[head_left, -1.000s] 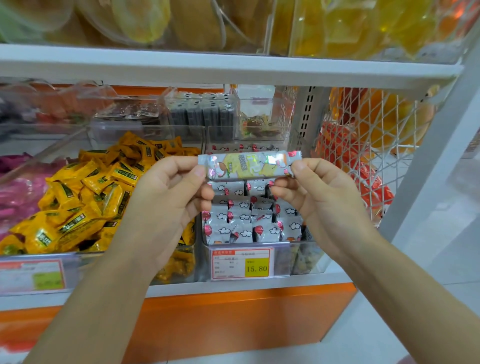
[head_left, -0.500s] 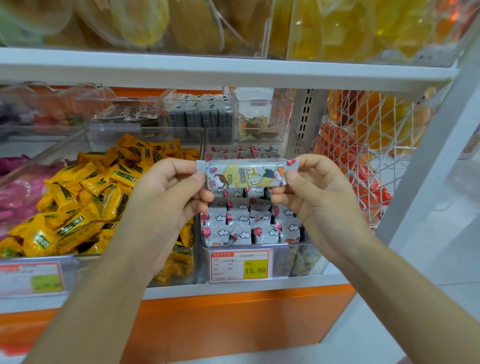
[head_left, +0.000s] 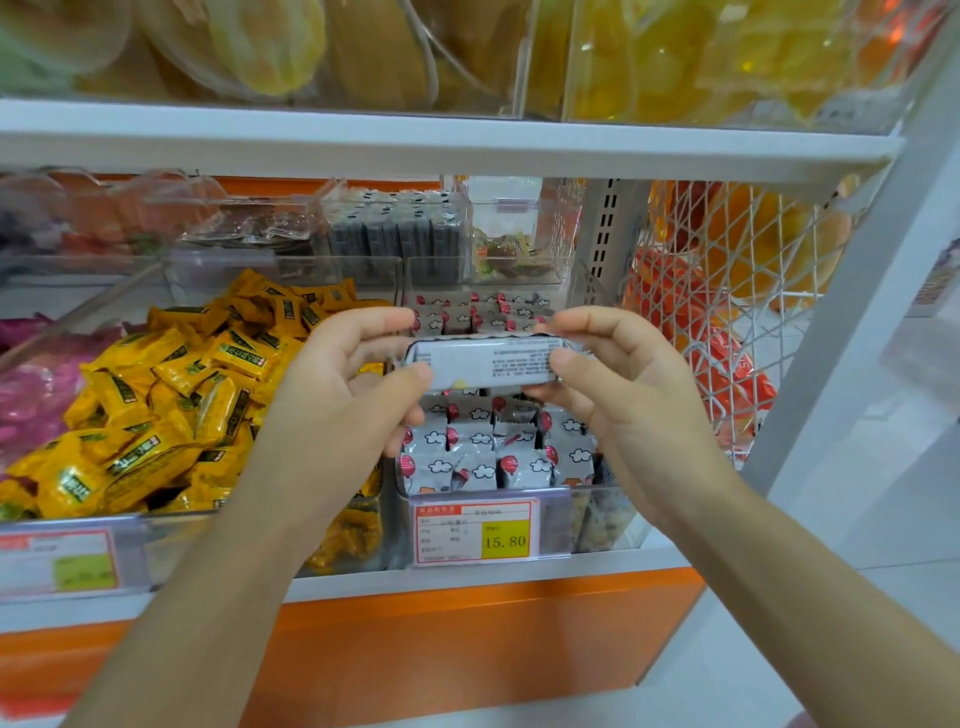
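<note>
I hold a small oblong snack packet (head_left: 485, 364) level in front of a shop shelf. Its pale back with fine print faces me. My left hand (head_left: 343, 395) pinches its left end between thumb and fingers. My right hand (head_left: 613, 389) pinches the right end the same way. Right behind and below the packet is a clear bin (head_left: 592, 514) with several grey packets (head_left: 467, 457) printed with clouds and red balloons.
A clear bin of yellow packets (head_left: 156, 415) lies to the left, pink ones (head_left: 26, 395) further left. A price tag (head_left: 475, 530) reads 15.80. Small clear boxes (head_left: 395, 234) stand at the back. A white wire basket (head_left: 727, 291) with orange packs hangs right. A white shelf board (head_left: 441, 140) runs overhead.
The packet has been turned over between my fingers: its colourful front faced me before, now the pale printed back does. Both hands have dropped slightly.
</note>
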